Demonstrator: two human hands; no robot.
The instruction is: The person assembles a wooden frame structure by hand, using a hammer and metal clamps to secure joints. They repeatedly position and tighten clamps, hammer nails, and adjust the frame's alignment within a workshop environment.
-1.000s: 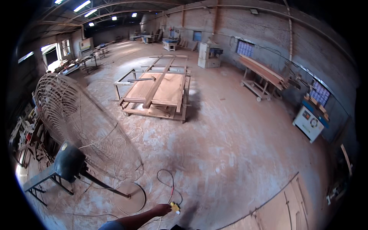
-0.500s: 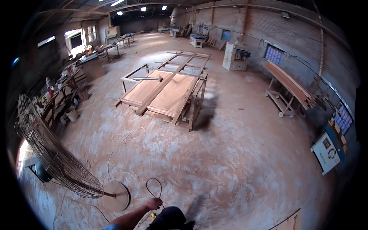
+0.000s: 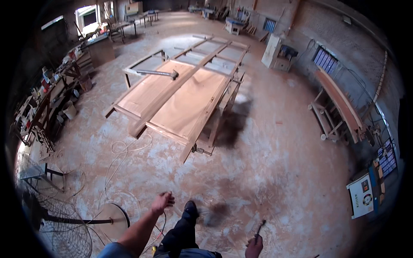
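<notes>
My left hand [image 3: 163, 202] is stretched out over the floor, fingers loosely bent and apart, with nothing visible in it. A thin dark cable [image 3: 161, 231] hangs below its wrist, beside my leg. At the lower edge my right hand [image 3: 254, 247] is closed around a slim dark tool [image 3: 260, 229] with a small knobbed end pointing up; its exact kind is too small to tell. Ahead of both hands, a partly assembled wooden panelled door [image 3: 188, 108] rests on supports. A hammer [image 3: 157, 73] lies across its left panel.
A pedestal fan's round base [image 3: 112, 220] and wire cage [image 3: 64, 234] stand at lower left. Pale hose [image 3: 112, 165] loops over the floor. A clamp [image 3: 201, 150] sticks out at the door's near corner. Right stand a trolley of boards [image 3: 340, 101] and a white machine cabinet [image 3: 361, 195].
The door is nearer as I have stepped forward. My left hand has moved forward and away from the cable loop beside it. My right hand with the slim tool has come into view.
</notes>
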